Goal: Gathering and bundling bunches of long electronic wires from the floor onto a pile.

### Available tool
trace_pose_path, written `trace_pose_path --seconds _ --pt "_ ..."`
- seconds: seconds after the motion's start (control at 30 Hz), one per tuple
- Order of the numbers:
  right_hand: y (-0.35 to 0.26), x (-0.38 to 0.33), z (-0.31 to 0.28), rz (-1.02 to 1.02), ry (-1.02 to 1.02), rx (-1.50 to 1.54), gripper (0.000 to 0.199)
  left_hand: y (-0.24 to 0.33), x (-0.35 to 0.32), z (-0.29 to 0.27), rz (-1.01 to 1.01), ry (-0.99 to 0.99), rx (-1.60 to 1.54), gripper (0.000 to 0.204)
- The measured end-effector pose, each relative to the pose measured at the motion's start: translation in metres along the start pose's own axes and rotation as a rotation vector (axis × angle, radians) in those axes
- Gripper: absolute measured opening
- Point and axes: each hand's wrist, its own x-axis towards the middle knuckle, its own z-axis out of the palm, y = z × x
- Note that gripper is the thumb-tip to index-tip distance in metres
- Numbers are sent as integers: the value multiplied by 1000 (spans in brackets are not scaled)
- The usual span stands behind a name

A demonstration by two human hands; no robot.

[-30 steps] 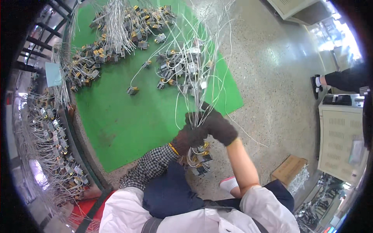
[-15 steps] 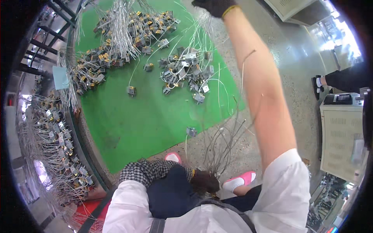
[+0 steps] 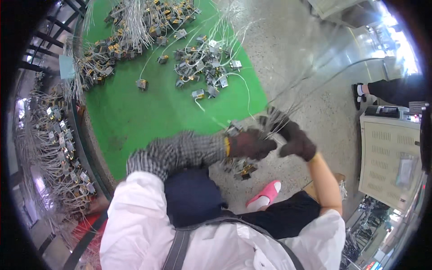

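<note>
My left hand (image 3: 252, 145), in a dark brown glove below a checkered sleeve, closes round a bundle of thin grey wires (image 3: 291, 107). Small grey metal blocks with yellowish parts (image 3: 245, 171) hang just below that hand, and another grey block (image 3: 234, 128) shows above it. My right hand (image 3: 294, 140), also in a dark glove, is curled on the same bundle close to the left one, its thumb apart from the fingers. Motion blurs its fingertips. From the hands the wires fan out toward the far right.
A green mat (image 3: 135, 130) bears heaps of wired blocks (image 3: 204, 63). More wired blocks (image 3: 67, 148) line a rack at the left. A beige vented cabinet (image 3: 382, 155) stands at the right, near another person's leg (image 3: 391, 90). Pink slippers (image 3: 267, 193) are on my feet.
My right hand has come back from far ahead to beside my left hand. My left hand has risen from my lap, bringing the wires and blocks up. The view has shifted slightly.
</note>
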Motion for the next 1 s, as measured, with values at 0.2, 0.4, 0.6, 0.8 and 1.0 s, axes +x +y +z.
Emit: trace_pose_path --seconds 0.2,0.4,0.6,0.8,1.0 --pt "-68 -13 -4 134 474 805 31 38 55 29 64 38 214 58" --pt "-19 -50 -37 -31 534 223 11 63 26 25 584 214 1253 92" --pt "15 -85 -57 -131 734 473 22 24 22 -40 207 467 1287 69" --pt "-14 -142 -94 122 858 961 21 -66 -83 -159 -262 200 1257 36" --pt "-21 -223 -142 -117 623 1037 23 52 -144 -287 -224 184 1881 52"
